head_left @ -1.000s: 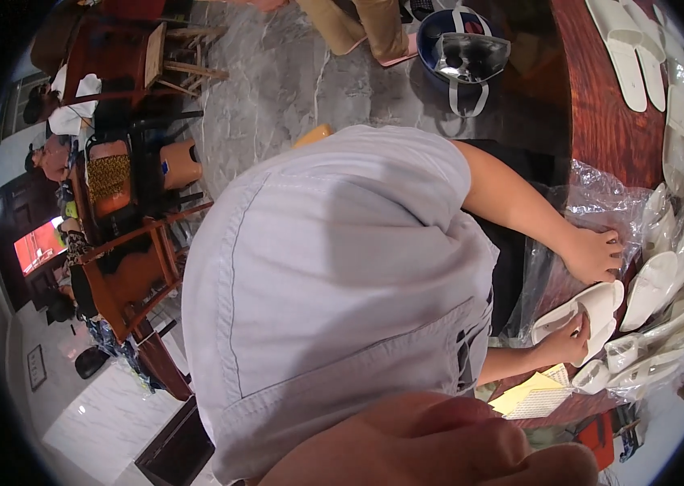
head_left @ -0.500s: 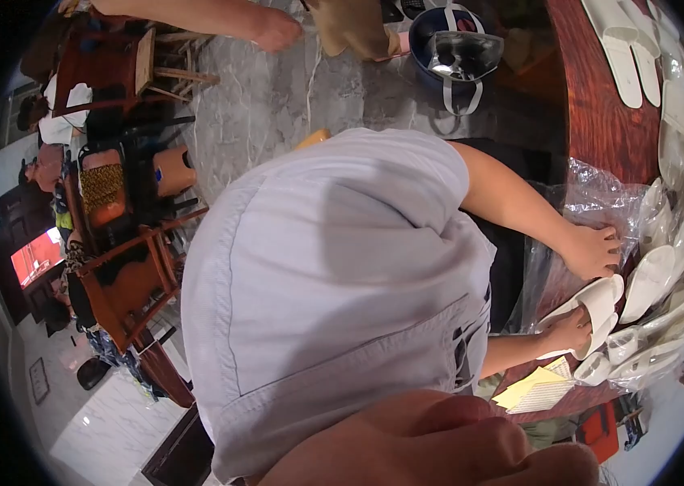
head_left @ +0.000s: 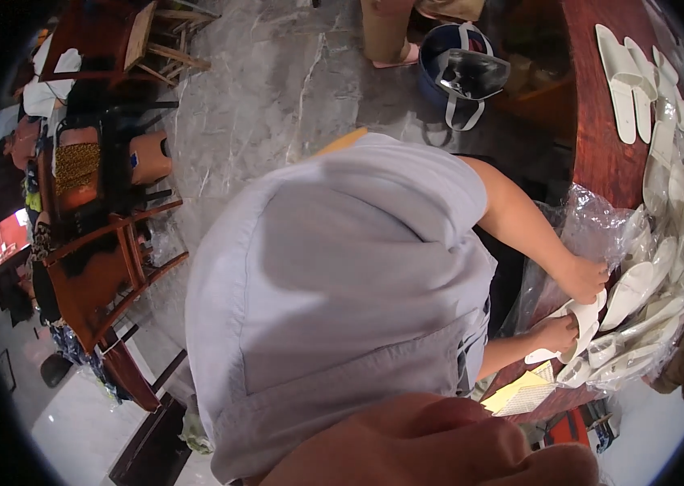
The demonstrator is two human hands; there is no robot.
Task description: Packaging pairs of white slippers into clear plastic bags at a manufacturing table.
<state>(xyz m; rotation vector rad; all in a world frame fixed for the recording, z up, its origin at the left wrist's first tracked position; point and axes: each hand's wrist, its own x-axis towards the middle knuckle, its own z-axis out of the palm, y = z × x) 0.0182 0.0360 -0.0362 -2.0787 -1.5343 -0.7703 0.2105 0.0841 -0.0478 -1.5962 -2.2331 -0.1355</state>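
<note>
Flat white fabric slipper (head_left: 583, 317), right of frame: both hands, left (head_left: 585, 278) and right (head_left: 554, 332), grasping it; held higher than before.

Grey marble floor (head_left: 277, 89), wooden chairs (head_left: 103, 275), red-brown table (head_left: 601, 154)

clear plastic bag (head_left: 593, 227) | crumpled, on table edge (slippers beside) | yellow paper (head_left: 520, 394) | below
</note>
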